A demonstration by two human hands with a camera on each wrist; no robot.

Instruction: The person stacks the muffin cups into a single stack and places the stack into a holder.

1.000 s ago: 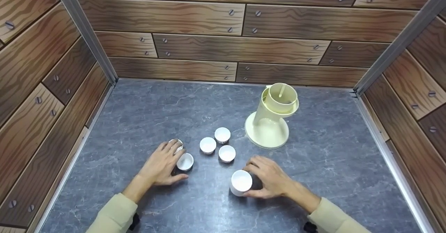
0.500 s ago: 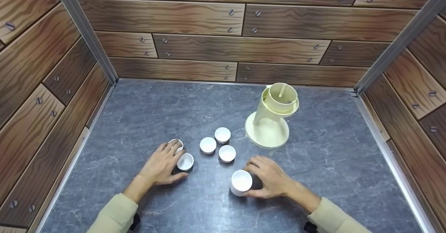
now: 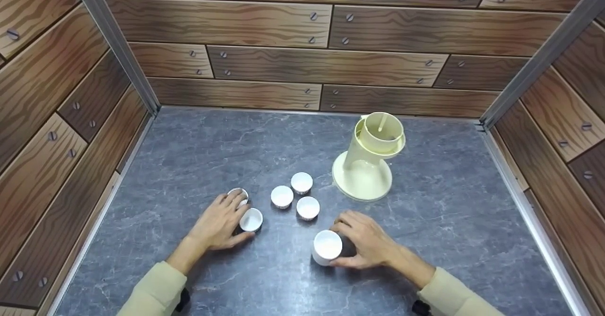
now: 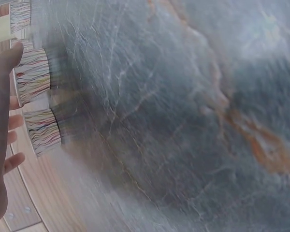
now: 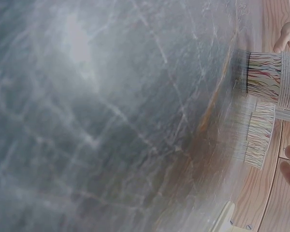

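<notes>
Curled thumb and fingers of the right hand (image 3: 361,240) clasp the near-right stack of white cups (image 3: 326,248), upright on the grey marbled tabletop (image 3: 283,283); contact of every fingertip cannot be told. Left hand (image 3: 220,224): fingers loosely extended and spread over a partly covered far-left cup (image 3: 239,192), thumb low beside a near-left cup (image 3: 251,219); firmness of contact is unclear. Between the hands, slightly farther off, three upright white-lined cups (image 3: 308,208) form a close cluster. Coloured wavy lines mark the cups' outer walls. Far right: pale-yellow pedestal holder (image 3: 361,158) topped by an open cylinder (image 3: 383,143).
</notes>
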